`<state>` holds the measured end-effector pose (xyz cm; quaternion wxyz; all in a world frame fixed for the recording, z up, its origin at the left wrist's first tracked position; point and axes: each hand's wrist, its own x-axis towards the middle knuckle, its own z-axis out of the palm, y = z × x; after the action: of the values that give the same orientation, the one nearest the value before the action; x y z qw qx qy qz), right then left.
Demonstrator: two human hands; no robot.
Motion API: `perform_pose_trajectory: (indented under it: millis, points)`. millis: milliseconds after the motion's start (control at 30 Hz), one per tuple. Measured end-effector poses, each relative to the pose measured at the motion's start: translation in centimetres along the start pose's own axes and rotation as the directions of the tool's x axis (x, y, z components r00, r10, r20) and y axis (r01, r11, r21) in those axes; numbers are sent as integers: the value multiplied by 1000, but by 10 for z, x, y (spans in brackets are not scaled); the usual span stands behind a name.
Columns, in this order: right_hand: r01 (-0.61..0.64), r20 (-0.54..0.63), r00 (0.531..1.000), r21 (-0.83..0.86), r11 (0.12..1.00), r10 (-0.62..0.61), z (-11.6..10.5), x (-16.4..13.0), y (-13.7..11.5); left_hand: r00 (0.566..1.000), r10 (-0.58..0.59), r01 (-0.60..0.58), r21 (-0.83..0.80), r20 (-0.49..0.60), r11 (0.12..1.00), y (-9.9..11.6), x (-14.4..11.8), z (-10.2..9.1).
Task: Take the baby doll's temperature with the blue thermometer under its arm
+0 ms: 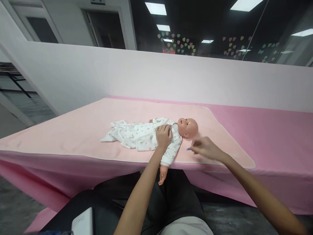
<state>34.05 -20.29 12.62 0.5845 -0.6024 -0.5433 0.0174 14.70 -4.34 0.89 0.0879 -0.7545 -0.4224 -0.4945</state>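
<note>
A baby doll point(190, 128) lies on its back on a peach mat point(85, 130), its head to the right. It wears a white printed gown point(144, 132), and one doll arm point(163, 173) hangs over the table's near edge. My left hand point(163, 135) rests on the doll's chest near the collar, fingers curled against the cloth. Just right of the doll's shoulder, below its head, my right hand point(204, 147) is pinched and smeared by motion. From its fingertips sticks out a small blue object point(188, 149), too small and blurred to name.
A pink cloth point(274, 140) covers the table under the mat and hangs down in front. A white wall point(171, 78) runs along the back, with dark glass above it. A white device point(83, 222) lies at lower left beside my legs.
</note>
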Motion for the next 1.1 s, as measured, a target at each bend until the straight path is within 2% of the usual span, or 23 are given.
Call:
perform_pose_trajectory:
  millis: [133, 333, 400, 433, 500, 567, 600, 633, 700, 733, 767, 800, 833, 900, 933, 967, 1033, 1067, 1100]
  points:
    - [-94, -33, 995, 115, 989, 98, 10, -14, 7, 1000, 5, -5, 11, 18, 1000, -1, -1, 0]
    - [-140, -11, 989, 291, 946, 150, 1, -13, 11, 997, 40, -41, 8, 69, 999, -2, -5, 2]
    - [-87, 4, 996, 356, 931, 91, 3, -18, 10, 997, 27, -28, 9, 66, 1000, -2, -6, 1]
    - [-31, 5, 1000, 331, 943, 31, 7, -22, 9, 998, 22, -22, 9, 62, 1000, -1, -6, 1]
    - [113, 33, 992, 157, 981, -119, 18, -34, 5, 998, 24, -24, 0, 55, 1000, -1, -7, 1]
    - [232, 110, 968, -38, 972, -227, 31, -45, 2, 998, 33, -32, -14, 49, 999, -2, -7, 1]
    - [268, 168, 952, -68, 961, -254, 35, -49, 0, 998, 34, -33, -19, 46, 999, -2, -7, 1]
    - [268, 229, 939, -26, 963, -255, 38, -50, -2, 999, 29, -29, -22, 41, 999, -2, -7, 2]
    - [127, 290, 940, 196, 972, -181, 42, -48, -6, 999, 12, -12, -17, 34, 1000, -3, -7, 3]
    - [-13, 319, 942, 334, 943, -101, 43, -47, -8, 999, 5, -5, -12, 33, 1000, -3, -7, 3]
    - [-186, 366, 930, 461, 868, 5, 45, -45, -10, 1000, -2, 2, -6, 30, 1000, -3, -7, 3]
    - [-367, 447, 888, 541, 757, 112, 47, -44, -12, 1000, -5, 5, 0, 30, 1000, -3, -6, 3]
    - [-530, 544, 815, 561, 637, 199, 49, -44, -13, 1000, -6, 6, 6, 29, 1000, -3, -6, 3]
    - [-770, 752, 603, 461, 441, 267, 55, -42, -15, 1000, -7, 7, 16, 24, 1000, -2, -6, 3]
    - [-819, 782, 551, 440, 369, 290, 56, -41, -15, 1000, -9, 9, 22, 19, 1000, -2, -5, 2]
    - [-813, 756, 575, 486, 320, 313, 56, -39, -15, 1000, -10, 9, 26, 16, 1000, -1, -5, 2]
    - [-656, 555, 751, 689, 309, 358, 52, -36, -15, 1000, -12, 12, 34, 10, 999, -1, -5, 1]
    - [-618, 507, 781, 712, 334, 364, 48, -36, -16, 1000, -11, 11, 36, 10, 999, 0, -5, 1]
    - [-640, 527, 766, 679, 359, 367, 43, -37, -17, 1000, -9, 9, 35, 11, 999, 0, -5, 1]
